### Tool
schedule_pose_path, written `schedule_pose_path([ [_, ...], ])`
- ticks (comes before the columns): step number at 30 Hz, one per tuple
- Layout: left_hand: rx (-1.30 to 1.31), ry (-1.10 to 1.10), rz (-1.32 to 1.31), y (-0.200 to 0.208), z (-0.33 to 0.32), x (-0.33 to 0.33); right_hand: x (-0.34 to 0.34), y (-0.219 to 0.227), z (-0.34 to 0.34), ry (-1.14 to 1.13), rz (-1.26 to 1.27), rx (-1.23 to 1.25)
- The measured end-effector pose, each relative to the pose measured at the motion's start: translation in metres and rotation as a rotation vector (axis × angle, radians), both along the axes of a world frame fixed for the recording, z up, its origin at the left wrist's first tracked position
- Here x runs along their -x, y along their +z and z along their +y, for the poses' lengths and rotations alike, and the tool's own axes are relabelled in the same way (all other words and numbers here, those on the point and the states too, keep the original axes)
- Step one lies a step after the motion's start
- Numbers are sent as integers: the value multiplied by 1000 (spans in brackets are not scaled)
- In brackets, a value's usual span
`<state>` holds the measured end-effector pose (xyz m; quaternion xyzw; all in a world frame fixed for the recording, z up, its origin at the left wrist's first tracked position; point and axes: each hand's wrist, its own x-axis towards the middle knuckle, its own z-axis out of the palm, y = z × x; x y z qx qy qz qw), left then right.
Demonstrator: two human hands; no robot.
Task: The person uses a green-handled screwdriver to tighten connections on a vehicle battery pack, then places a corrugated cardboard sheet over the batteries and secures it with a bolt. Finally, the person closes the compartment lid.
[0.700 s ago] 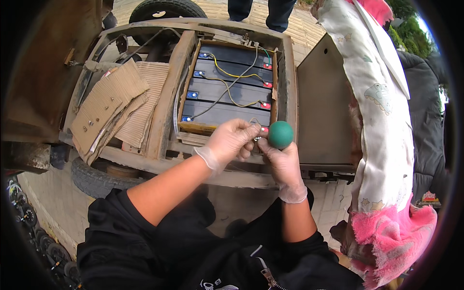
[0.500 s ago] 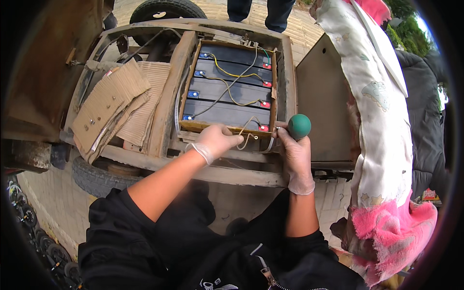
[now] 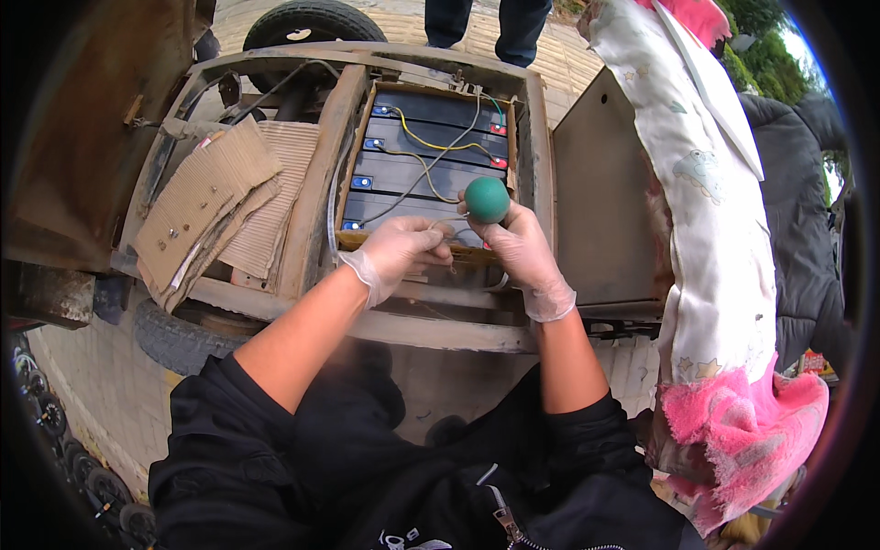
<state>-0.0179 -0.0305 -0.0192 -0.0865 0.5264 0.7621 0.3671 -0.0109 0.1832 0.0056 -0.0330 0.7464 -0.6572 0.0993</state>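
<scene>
My left hand (image 3: 396, 249), in a thin clear glove, is closed, pinching a thin grey wire (image 3: 453, 220) just above the near edge of the battery case. My right hand (image 3: 521, 247), gloved the same way, grips a screwdriver with a round green handle (image 3: 487, 200); its shaft is hidden by the handle and fingers. Both hands meet over the nearest of several dark batteries (image 3: 431, 166), which sit in rows with blue terminals (image 3: 363, 183) on the left and red terminals (image 3: 498, 162) on the right. A yellow wire (image 3: 423, 143) links two of them. My hands partly hide the nearest red terminal.
Folded cardboard (image 3: 206, 197) with several small screws (image 3: 172, 234) on it lies left on the rusty metal frame (image 3: 321, 174). A brown panel (image 3: 600, 183) stands to the right, beside a white quilted cloth (image 3: 701, 202) and a pink towel (image 3: 733, 426). Another person's legs (image 3: 481, 27) show beyond the frame.
My right hand has moved left and slightly up with the green-handled screwdriver, coming close to my left hand. My left hand has shifted up slightly, still pinching the wire.
</scene>
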Motion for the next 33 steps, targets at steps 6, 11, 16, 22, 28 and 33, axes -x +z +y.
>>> schedule_pose_path([
  [6,217,73,265,3,-10,26,46,2,-26,361,9,-249],
  [11,298,239,421,-6,-1,42,71,6,-36,353,76,-452],
  [16,920,83,671,-14,-29,71,77,7,-37,94,-37,-316],
  [22,1387,-223,774,-36,-12,81,88,-4,-46,-105,-116,-291],
  [28,1148,-63,667,-47,-22,99,107,-24,-50,-261,-186,-287],
  [33,652,114,323,-44,-28,103,116,-43,-57,-322,-294,-93],
])
